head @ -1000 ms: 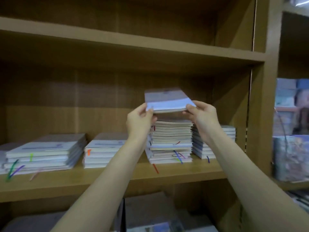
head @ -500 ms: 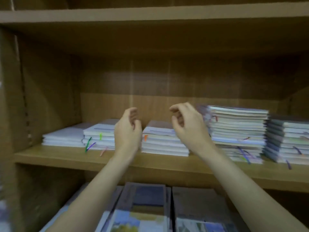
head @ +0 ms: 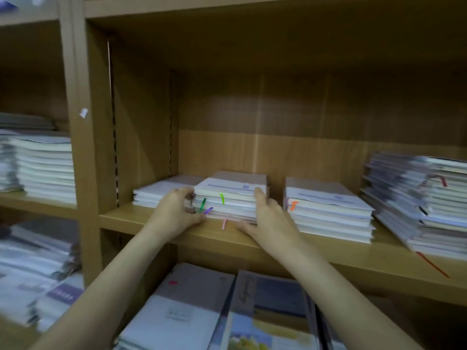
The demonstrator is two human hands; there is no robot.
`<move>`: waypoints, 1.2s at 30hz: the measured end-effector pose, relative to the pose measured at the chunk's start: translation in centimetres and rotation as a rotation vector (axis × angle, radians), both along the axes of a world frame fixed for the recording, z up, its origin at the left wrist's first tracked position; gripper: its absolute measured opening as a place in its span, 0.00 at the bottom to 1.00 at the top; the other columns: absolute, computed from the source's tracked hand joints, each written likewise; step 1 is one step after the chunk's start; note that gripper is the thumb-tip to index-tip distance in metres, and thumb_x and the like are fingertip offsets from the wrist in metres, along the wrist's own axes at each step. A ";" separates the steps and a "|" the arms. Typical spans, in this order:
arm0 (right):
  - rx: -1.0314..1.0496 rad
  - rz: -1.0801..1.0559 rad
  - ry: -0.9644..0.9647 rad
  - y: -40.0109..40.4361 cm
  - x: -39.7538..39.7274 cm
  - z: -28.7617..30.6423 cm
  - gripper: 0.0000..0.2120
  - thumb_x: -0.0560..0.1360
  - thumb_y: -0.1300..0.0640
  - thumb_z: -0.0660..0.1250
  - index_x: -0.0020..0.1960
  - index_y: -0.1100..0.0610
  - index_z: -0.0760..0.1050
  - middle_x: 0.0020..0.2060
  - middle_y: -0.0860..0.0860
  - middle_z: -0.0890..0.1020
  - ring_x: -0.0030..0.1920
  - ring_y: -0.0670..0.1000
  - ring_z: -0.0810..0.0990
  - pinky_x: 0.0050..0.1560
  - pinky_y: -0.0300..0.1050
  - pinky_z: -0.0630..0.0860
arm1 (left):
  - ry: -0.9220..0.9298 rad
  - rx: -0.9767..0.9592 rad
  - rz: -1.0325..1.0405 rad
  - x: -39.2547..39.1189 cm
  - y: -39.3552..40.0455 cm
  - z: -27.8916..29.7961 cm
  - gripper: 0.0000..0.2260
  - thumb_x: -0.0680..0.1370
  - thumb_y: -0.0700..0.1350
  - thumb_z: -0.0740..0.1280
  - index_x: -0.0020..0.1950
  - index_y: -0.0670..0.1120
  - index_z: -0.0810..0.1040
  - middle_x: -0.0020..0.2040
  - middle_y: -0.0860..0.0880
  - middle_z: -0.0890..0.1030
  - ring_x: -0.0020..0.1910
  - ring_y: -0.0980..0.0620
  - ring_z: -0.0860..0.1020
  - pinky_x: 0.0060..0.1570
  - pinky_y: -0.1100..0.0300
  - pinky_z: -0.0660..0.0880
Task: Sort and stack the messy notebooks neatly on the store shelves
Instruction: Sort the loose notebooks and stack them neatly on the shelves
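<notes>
Presently both hands, left hand point(head: 177, 210) and right hand point(head: 267, 218), clamp the ribboned notebook stack point(head: 231, 198) on the shelf point(head: 328, 251). Left of that stack, touching, lies a lower pile point(head: 161, 190); right of it, two taller piles point(head: 326, 210).

Dim warm light, shadowed shelf recess, motion-blurred edges

Notebook stacks on wooden shelf point(head: 328, 251).
Middle stack point(head: 231, 198): white covers, green, purple, pink ribbon markers at front edge, flat, gripped both sides. Low stack point(head: 161, 192) just left; squared stack point(head: 328, 210) right; tall skewed stack point(head: 419, 200) far right.
</notes>
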State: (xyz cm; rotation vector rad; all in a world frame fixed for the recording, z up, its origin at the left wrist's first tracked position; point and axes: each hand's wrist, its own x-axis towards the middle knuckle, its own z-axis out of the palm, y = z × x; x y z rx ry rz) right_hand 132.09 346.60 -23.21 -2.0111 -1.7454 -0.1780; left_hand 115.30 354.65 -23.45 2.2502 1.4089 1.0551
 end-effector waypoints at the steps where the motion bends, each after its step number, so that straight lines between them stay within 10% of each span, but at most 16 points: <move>1: 0.001 -0.002 0.044 0.4 -0.1 -0.1 0.36 0.75 0.43 0.64 0.75 0.55 0.50 0.66 0.59 0.67 0.63 0.61 0.71 0.58 0.50 0.70 | -0.005 0.007 0.010 0.2 0.0 0.0 0.26 0.71 0.42 0.73 0.67 0.41 0.70 0.62 0.44 0.74 0.50 0.48 0.78 0.50 0.62 0.70; 18: 0.236 -0.022 0.324 -0.5 2.5 -0.5 0.30 0.71 0.52 0.73 0.71 0.50 0.68 0.62 0.52 0.77 0.64 0.54 0.72 0.62 0.46 0.70 | -0.340 -0.168 -0.128 -0.1 1.3 -0.6 0.19 0.72 0.40 0.73 0.63 0.43 0.77 0.55 0.46 0.82 0.50 0.57 0.78 0.54 0.66 0.67; 28: 0.137 -0.096 0.218 0.7 1.5 0.5 0.23 0.79 0.55 0.64 0.71 0.58 0.63 0.63 0.58 0.73 0.63 0.57 0.69 0.49 0.42 0.64 | -0.145 0.016 0.086 2.6 2.4 -0.1 0.15 0.76 0.43 0.69 0.62 0.45 0.78 0.56 0.47 0.82 0.61 0.50 0.76 0.54 0.61 0.68; 36: 0.062 -0.091 0.106 -0.1 2.5 0.3 0.36 0.75 0.52 0.69 0.75 0.58 0.54 0.61 0.57 0.75 0.62 0.56 0.72 0.54 0.43 0.69 | -0.061 -0.007 0.006 1.7 1.6 -0.4 0.25 0.71 0.41 0.74 0.67 0.43 0.73 0.58 0.45 0.81 0.58 0.51 0.78 0.59 0.61 0.69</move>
